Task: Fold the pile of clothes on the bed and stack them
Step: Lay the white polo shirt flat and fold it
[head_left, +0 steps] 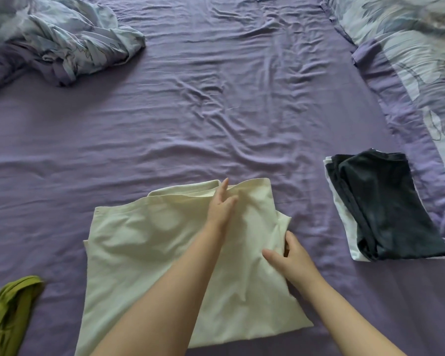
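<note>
A cream garment (144,253) lies spread flat on the purple bed sheet (190,124) near the front edge, its right side folded inward. My left hand (221,206) lies on the garment near its top edge, fingers straight. My right hand (290,258) grips the folded right edge, thumb on top and fingers tucked under the cloth. To the right lies a folded stack (385,209): a black garment on top of a white one. An unfolded olive green garment (8,312) lies crumpled at the lower left.
A crumpled floral blue duvet (62,39) sits at the back left. A floral pillow or cover (421,47) runs along the right side. Wrinkled purple sheet fills the middle of the bed.
</note>
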Tool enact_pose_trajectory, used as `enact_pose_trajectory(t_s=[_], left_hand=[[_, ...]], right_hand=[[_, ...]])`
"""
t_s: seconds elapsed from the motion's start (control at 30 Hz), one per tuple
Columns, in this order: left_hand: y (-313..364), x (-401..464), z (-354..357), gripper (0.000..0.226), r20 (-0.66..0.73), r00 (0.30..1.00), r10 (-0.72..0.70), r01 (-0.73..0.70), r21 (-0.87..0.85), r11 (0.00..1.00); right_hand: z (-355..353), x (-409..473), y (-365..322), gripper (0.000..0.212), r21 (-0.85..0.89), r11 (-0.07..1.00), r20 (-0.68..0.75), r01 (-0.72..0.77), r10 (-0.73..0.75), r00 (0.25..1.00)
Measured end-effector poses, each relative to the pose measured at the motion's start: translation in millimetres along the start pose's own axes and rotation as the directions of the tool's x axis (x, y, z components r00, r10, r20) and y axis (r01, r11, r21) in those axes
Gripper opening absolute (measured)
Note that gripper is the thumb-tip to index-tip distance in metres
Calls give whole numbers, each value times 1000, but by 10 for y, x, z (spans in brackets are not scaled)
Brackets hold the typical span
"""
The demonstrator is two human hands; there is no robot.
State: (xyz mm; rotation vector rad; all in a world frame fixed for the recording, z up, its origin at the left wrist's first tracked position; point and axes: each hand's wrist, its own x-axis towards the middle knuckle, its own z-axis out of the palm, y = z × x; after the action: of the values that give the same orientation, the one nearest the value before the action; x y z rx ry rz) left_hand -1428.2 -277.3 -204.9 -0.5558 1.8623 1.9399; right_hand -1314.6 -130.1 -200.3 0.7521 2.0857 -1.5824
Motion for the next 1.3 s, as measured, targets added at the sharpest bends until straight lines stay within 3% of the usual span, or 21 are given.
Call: enact_pose_trajectory(t_s=[0.2, 0.3, 0.4, 0.53, 0.63, 0.77, 0.87, 0.97, 1.07, 1.13, 1.23, 1.3], left_hand=[[-240, -605, -250, 30, 115, 969, -219, 237, -177, 955], [-246, -773, -465, 42, 235, 934, -269, 332, -287, 899], [-99, -850, -734, 50, 312, 924, -219, 332, -375, 865], [171, -944, -1236, 57, 269, 955, -125, 236, -436, 868], [145, -1041, -1739, 56, 205, 978, -45, 151, -537, 830], [-68, -1159, -2349, 64, 95, 995, -23, 80, -655, 751], [-312, -1181, -2637, 60, 30, 992, -121, 110, -663, 741], [-538, -1234, -2794, 40, -59, 972, -230, 171, -497, 851], [-692, -1286, -2837, 63, -150, 965, -214, 212, -28, 977], [-737, -1318, -2804, 58, -241, 955, -175, 235, 249, 939], [-758, -1401, -2772, 22, -417, 906, -76, 251, 383, 889], [-813, -1449, -2787, 21, -490, 871, -25, 312, 515, 798]], right_hand=[[331, -44, -323, 60, 191, 981, 122, 43, -67, 990], [662, -85, -502, 74, 218, 971, 175, 94, -133, 976], [1036, -154, -660, 80, 204, 971, 188, 127, -166, 968], [1602, -277, -904, 87, 131, 958, 224, 256, -280, 933], [2050, -359, -1069, 86, 85, 943, 333, 321, -330, 883], [2634, -441, -1088, 92, -63, 930, 540, 361, -272, 797], [2905, -464, -937, 91, -204, 905, 597, 373, -187, 780], [2903, -494, -751, 80, -316, 882, 564, 349, -121, 817], [2707, -537, -606, 63, -410, 838, 434, 360, -167, 885], [2502, -579, -520, 53, -474, 806, 312, 353, -221, 924], [2225, -687, -370, 42, -557, 782, 83, 279, -282, 956], [2143, -765, -273, 44, -584, 780, -22, 224, -291, 957]])
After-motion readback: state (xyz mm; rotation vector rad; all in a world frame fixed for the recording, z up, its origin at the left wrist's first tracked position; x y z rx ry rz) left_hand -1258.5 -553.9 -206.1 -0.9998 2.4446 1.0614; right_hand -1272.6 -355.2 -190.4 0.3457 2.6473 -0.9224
